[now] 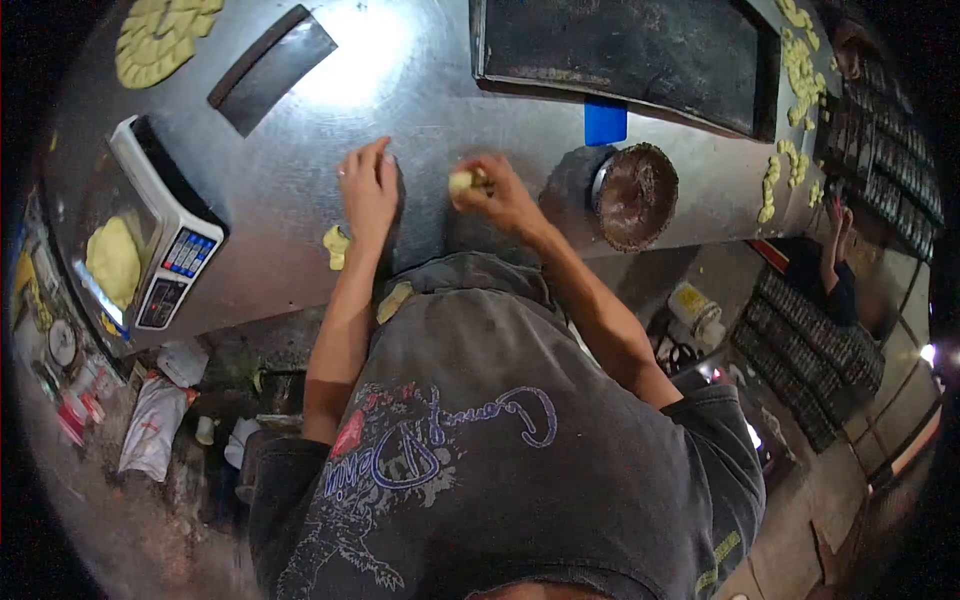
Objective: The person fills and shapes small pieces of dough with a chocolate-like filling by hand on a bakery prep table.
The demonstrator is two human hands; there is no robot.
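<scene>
My right hand [508, 203] is closed around a small pale yellow dough ball [461, 183], held above the metal table [275, 190]. My left hand [369, 195] holds nothing; it is at the tabletop with its fingers stretched out and a ring on one of them. Close to my left wrist lies a small irregular scrap of dough [336, 246]. A round brown bowl [637, 197] with a rough, crusted rim stands to the right of my right hand.
At left, a digital scale [180, 260] carries a dough lump [113, 262]. Cut dough [165, 40] and a dark curved metal piece [270, 70] lie farther back. A dark tray [620, 50], a blue scraper [605, 121] and dough pieces [800, 70] are rightward. Another person [840, 270] is far right.
</scene>
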